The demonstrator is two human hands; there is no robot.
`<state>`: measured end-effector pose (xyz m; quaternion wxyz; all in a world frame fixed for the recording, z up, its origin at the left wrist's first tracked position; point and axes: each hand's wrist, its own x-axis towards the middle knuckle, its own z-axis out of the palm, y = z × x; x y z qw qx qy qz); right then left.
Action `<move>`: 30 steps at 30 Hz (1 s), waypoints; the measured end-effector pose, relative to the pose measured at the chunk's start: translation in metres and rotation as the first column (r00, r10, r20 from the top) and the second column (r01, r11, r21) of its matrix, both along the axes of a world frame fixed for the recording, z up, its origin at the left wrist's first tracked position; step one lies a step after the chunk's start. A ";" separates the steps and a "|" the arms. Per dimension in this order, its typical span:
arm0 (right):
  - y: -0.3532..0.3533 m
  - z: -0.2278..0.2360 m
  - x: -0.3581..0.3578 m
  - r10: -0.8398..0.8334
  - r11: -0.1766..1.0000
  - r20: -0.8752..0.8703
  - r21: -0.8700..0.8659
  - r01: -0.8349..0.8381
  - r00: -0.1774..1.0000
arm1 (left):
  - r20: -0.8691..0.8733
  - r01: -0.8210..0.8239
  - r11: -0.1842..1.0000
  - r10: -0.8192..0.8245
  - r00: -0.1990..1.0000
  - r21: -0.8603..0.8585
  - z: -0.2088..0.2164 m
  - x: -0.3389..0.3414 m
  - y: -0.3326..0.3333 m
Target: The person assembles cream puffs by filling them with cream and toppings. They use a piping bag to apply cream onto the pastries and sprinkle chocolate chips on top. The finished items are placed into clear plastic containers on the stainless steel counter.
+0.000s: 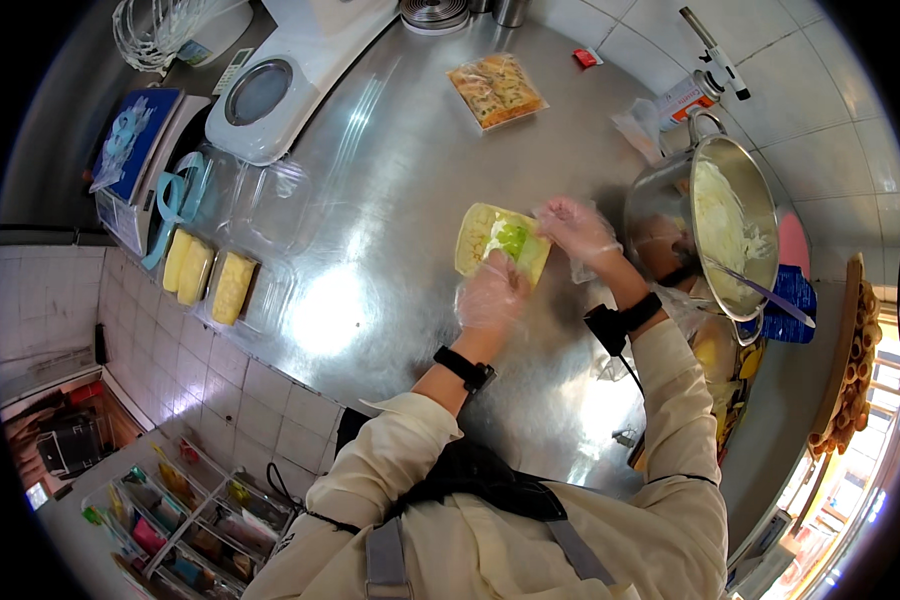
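A yellow crepe-like sheet (473, 240) lies on the steel table in front of me. White cream and bright green filling (511, 236) sit on its middle. My left hand (492, 290), in a clear plastic glove, reaches over the near edge with its fingertips closed together at the green filling. Whatever they pinch is hidden under the hand. At the sheet's right edge is my right hand (578, 230), gloved too, its fingers curled in. I cannot make out what lies between them.
A steel pot (660, 215) of white cream with a spatula (760, 288) stands tilted at right. Clear containers at left hold yellow rolls (233, 288). Farther back lie a flat clear packet (497, 90), a white mixer base (260, 95) and a torch (715, 55).
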<state>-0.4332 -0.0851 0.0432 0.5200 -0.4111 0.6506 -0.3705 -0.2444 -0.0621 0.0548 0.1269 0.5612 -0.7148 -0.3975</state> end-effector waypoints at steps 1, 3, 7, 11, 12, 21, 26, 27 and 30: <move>0.003 0.003 -0.005 0.122 0.984 -0.236 -0.097 -0.148 0.964 | -0.038 -0.009 0.990 0.004 0.999 -0.144 -0.012 -0.003 0.007; 0.009 0.015 -0.014 0.248 0.862 -0.673 -0.175 -0.475 0.697 | -0.013 0.101 0.900 -0.118 0.993 -0.425 -0.021 -0.003 0.015; 0.022 0.009 -0.014 0.197 0.789 -0.743 -0.267 -0.553 0.639 | 0.080 0.257 0.742 -0.267 0.960 -0.619 -0.025 -0.007 0.028; 0.019 -0.006 -0.016 0.268 0.853 -0.497 -0.275 -0.443 0.825 | 0.012 0.152 0.801 -0.177 0.984 -0.580 -0.032 -0.008 0.035; 0.018 -0.012 -0.017 0.268 0.866 -0.424 -0.288 -0.409 0.865 | 0.024 0.138 0.785 -0.155 0.988 -0.603 -0.034 -0.009 0.035; -0.003 0.004 0.007 0.227 0.934 -0.452 -0.151 -0.325 0.863 | -0.285 -0.141 0.869 0.000 0.959 -0.475 -0.028 0.005 0.007; -0.013 -0.010 0.016 0.148 0.966 -0.100 -0.199 -0.165 0.984 | -0.363 -0.322 0.908 0.216 0.907 -0.266 -0.022 0.014 -0.004; -0.015 -0.007 0.018 0.142 0.979 -0.049 -0.142 -0.148 0.989 | -0.356 -0.325 0.904 0.218 0.909 -0.277 -0.022 0.016 -0.004; -0.001 0.004 0.007 0.239 0.957 0.074 -0.185 -0.222 0.968 | -0.341 -0.349 0.873 0.232 0.911 -0.340 -0.023 0.022 0.004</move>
